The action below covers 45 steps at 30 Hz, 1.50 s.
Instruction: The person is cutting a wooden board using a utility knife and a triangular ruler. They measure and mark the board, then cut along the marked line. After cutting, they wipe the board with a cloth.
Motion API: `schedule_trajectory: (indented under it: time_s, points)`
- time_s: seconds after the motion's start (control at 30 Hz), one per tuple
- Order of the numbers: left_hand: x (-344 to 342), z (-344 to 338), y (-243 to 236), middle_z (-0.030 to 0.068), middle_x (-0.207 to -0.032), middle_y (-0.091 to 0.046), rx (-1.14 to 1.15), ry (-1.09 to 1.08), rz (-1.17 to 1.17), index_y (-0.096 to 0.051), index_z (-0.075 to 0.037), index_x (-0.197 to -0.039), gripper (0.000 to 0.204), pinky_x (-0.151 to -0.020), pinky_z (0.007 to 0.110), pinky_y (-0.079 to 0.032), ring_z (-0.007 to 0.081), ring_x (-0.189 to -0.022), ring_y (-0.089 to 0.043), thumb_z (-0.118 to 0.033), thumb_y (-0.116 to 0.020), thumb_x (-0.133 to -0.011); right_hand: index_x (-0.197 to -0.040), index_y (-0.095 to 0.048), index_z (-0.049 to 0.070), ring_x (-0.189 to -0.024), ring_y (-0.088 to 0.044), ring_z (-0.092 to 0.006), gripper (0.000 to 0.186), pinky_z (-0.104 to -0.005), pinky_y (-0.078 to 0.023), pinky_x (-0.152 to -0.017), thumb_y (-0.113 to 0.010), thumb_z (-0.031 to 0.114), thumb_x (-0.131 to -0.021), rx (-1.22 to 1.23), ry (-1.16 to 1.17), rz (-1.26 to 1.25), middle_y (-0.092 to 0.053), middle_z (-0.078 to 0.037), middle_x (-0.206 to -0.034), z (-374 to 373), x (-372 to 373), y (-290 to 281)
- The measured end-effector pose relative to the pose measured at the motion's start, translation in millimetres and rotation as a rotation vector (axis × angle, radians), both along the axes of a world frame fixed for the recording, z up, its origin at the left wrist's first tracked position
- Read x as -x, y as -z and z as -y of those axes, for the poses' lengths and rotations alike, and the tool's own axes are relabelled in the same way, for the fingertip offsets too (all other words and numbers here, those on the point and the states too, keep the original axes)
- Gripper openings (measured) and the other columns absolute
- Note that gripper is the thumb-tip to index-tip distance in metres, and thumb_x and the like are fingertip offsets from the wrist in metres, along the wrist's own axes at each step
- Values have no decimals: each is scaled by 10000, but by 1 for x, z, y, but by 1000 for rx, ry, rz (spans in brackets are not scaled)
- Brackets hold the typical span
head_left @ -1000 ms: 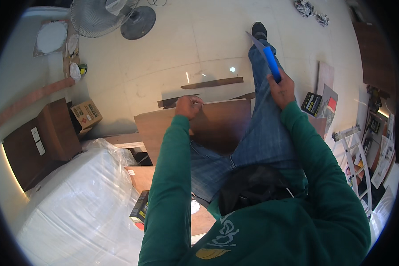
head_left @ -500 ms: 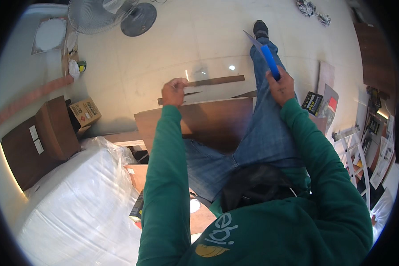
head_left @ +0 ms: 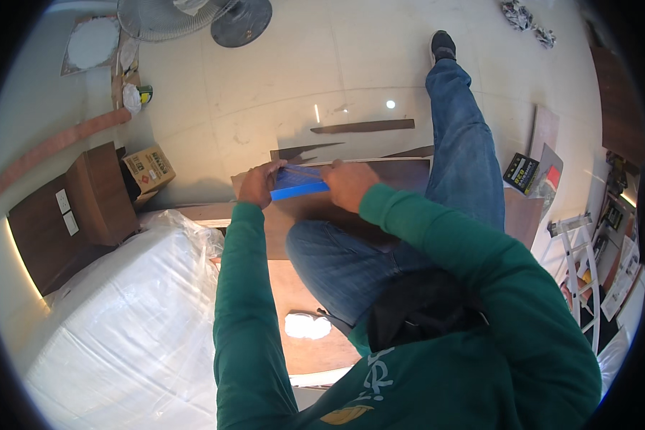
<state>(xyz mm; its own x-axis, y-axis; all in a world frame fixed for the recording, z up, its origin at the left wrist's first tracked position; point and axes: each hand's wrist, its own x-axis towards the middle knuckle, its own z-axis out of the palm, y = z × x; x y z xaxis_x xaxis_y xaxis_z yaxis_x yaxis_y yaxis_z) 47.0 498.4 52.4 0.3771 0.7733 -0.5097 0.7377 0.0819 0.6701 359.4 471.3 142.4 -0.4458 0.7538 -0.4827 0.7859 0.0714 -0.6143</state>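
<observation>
A wide scraper [head_left: 299, 190] with a straight blue grip and a thin, shiny blade spans the gap between my hands, above the far edge of a dark brown wood-look panel [head_left: 394, 174]. My left hand [head_left: 260, 185] is closed around its left end. Its right end is in my right hand [head_left: 350, 183], whose fingers are curled in. The blade points away from me, and my fingers partly cover it. Past the panel, thin dark brown strips [head_left: 363, 127] lie on the floor. My bent left knee is close to the panel's near side.
Plastic sheeting [head_left: 129, 308] covers a bulky thing at left, near a cardboard box [head_left: 149, 174]. A fan base [head_left: 241, 21] stands far off. At right are a black-and-yellow box [head_left: 521, 173] and a stepladder [head_left: 579, 269]. A white pad-like thing [head_left: 307, 326] lies on a light board.
My right hand has swung left and nearer, bringing the scraper from upright beside my right leg to level over the panel. My left hand has come nearer and taken the scraper's other end.
</observation>
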Motion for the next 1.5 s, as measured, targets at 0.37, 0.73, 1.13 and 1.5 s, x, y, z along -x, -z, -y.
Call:
schedule_trajectory:
  time_s: [0.37,0.73,1.13,1.5]
  points:
    - [-25,-13,-31,39,-1373,-691,-46,229,-398,-647,-260,-1416,566,-1203,780,-211,322,-1325,-614,-52,-690,-891,-1155,-706,46,-947,-740,-408,298,-508,-606,-843,-714,160,-880,62,-29,56,-735,-211,-1049,-13,21,18]
    - [-30,-23,-42,113,-1438,-652,35,330,-456,-601,-321,-1476,596,-1195,811,-153,377,-1459,-495,-120,-690,-922,-1177,-690,39,-948,-742,-406,321,-503,-606,-835,-712,166,-883,57,17,48,-728,-225,-1040,0,18,19]
    - [-40,-36,-34,47,-1558,-562,133,441,-573,-499,-324,-1556,677,-1210,817,-114,347,-1514,-424,-47,-643,-956,-1069,-726,47,-971,-755,-409,189,-507,-607,-855,-621,130,-935,9,12,68,-744,-226,-978,-12,16,25]
    - [-57,-35,-30,9,-1616,-492,153,536,-534,-485,-279,-1564,669,-1184,854,-114,354,-1518,-415,-134,-700,-947,-1120,-699,44,-955,-739,-406,248,-511,-600,-844,-673,135,-890,47,22,77,-732,-207,-1025,-2,-2,16]
